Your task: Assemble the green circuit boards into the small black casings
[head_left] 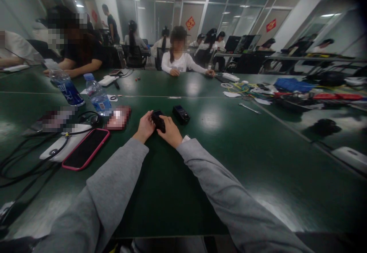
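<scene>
Both my hands meet over the dark green table [177,192] around a small black device [158,120]. My left hand [145,127] grips its left side with curled fingers. My right hand [171,131] closes on its right side from below. A second small black device [181,114] lies on the table just beyond my right hand, untouched. Grey sleeves cover both my forearms.
To the left lie a phone in a pink case [86,148], a white pad with black cables [61,146] and two water bottles [97,99]. Other people sit across the table. Cables, tools and a blue cloth [289,85] clutter the far right.
</scene>
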### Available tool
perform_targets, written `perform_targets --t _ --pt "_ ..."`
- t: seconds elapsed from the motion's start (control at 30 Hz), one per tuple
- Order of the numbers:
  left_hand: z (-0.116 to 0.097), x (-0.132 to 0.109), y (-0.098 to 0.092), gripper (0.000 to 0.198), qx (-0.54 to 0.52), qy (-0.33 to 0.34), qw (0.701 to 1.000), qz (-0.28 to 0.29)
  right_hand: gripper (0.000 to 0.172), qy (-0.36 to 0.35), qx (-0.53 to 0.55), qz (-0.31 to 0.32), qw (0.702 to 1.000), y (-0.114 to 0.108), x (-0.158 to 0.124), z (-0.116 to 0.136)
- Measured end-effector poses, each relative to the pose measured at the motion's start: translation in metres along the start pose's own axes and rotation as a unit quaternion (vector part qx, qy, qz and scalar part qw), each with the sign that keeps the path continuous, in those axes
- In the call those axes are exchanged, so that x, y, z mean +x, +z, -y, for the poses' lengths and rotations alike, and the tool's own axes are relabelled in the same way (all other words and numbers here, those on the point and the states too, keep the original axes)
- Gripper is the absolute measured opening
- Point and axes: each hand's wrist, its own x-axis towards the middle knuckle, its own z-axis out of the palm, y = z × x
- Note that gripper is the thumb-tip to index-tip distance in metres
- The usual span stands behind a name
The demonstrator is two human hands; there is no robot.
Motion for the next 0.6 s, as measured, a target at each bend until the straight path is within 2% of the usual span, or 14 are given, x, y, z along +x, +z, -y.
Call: perform_targets --t 0.1,0.17,0.27,0.4,0.43,0.5,0.53,0.6 --pt "-0.001 -0.001 0.000 0.026 0.029 0.011 0.999 0.012 0.058 0.080 0.107 -0.062 0.989 0.002 0.002 -0.003" --pt "0.004 0.000 0.000 0.040 0.074 0.030 0.996 0.035 0.059 0.166 0.191 -0.091 0.963 0.003 0.004 -0.006" --pt "0.013 0.003 0.001 0.055 0.143 0.074 0.985 0.056 0.062 0.250 0.284 -0.100 0.920 0.005 0.009 -0.009" --pt "0.021 0.009 0.000 0.053 0.170 0.107 0.979 0.034 0.059 0.294 0.374 -0.088 0.875 0.008 0.013 -0.006" --pt "0.022 0.009 0.000 0.048 0.164 0.100 0.981 0.026 0.058 0.294 0.375 -0.087 0.875 0.009 0.013 -0.004" --pt "0.020 0.009 0.000 0.036 0.145 0.058 0.987 0.023 0.059 0.264 0.327 -0.091 0.903 0.010 0.011 0.002" --pt "0.018 0.009 0.000 0.038 0.135 0.031 0.990 0.028 0.059 0.227 0.282 -0.089 0.928 0.011 0.009 0.005" --pt "0.013 0.006 -0.001 0.054 0.120 -0.019 0.992 0.045 0.061 0.122 0.179 -0.060 0.974 0.012 0.005 0.012"
